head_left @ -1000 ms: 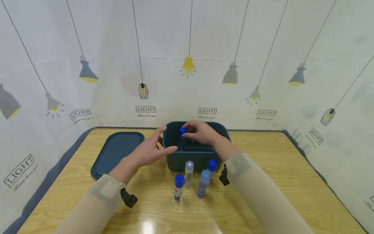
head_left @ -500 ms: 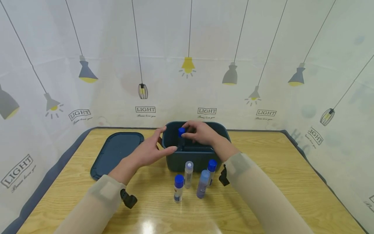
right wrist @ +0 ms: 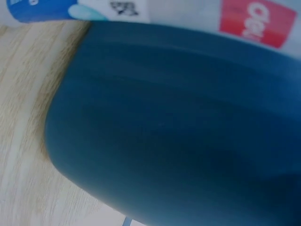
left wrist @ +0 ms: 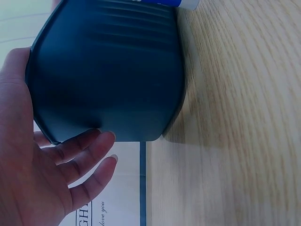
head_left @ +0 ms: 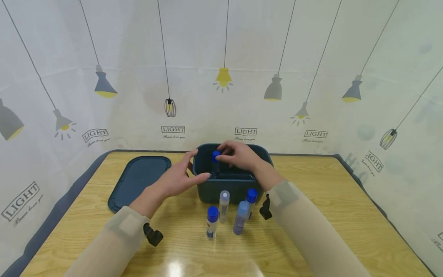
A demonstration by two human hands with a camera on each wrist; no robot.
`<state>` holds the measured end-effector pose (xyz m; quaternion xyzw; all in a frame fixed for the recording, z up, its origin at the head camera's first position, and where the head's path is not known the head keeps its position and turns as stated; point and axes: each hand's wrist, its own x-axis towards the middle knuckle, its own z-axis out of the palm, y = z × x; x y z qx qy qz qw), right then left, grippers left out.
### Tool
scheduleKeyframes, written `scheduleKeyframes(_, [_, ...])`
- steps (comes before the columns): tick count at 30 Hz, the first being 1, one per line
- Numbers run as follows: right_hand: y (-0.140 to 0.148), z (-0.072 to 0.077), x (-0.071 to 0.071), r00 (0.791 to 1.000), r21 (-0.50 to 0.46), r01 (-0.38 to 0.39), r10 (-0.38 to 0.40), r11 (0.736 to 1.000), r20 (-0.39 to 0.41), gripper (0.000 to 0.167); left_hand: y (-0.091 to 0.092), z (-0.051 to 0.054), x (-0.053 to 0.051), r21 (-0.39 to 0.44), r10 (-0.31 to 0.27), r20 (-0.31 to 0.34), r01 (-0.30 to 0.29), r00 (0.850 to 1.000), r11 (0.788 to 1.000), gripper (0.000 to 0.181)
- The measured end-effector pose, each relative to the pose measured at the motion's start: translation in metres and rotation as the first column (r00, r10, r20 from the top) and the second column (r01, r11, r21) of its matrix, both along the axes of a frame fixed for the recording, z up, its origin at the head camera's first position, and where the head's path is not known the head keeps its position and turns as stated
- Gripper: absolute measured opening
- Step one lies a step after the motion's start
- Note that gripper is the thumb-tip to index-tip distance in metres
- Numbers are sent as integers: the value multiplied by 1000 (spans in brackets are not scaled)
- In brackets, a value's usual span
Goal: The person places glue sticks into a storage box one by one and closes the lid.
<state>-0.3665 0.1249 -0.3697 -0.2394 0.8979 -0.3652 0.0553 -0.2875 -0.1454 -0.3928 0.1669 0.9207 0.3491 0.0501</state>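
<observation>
Standing on the table before one dark bin were four tubes: a left tube with a dark blue cap, a clear-capped tube, a light blue-capped tube and a right tube, also dark blue-capped. A fifth tube was inside the bin; one lid lay flat to the left. The light blue-capped tube partly hid the right tube, and the fifth tube's lower body was hard to make out against the dark interior. Both wrist views cut off a tube at the top edge, blurred in the right one. Of the two hands, set apart, the left hand was spread wide, touching the bin's left end; the right hand pinched the fifth tube's cap between thumb and fingers.
</observation>
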Motion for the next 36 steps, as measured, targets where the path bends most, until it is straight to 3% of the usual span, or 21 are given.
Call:
scheduleKeyframes(8, [7, 12, 0, 991, -95, 43, -55, 995, -121, 40, 0, 0, 1, 0, 6, 14, -6, 1000, 1000, 110])
scheduleKeyframes(14, [19, 25, 14, 972, -151, 82, -112, 985, -208, 36, 0, 0, 3, -4, 16, 29, -16, 999, 1000, 110])
scheduleKeyframes(19, [33, 27, 38, 971, -197, 59, -102, 979, -218, 34, 0, 2, 3, -9, 12, 27, -12, 1000, 1000, 110])
scheduleKeyframes(25, [53, 27, 78, 977, -249, 42, -92, 968, -194, 30, -1, 1, 1, -11, 7, 28, -6, 1000, 1000, 109])
scheduleKeyframes(36, [82, 23, 142, 978, -216, 21, -65, 976, -199, 21, -1, 1, 3, -9, 13, 44, -13, 999, 1000, 109])
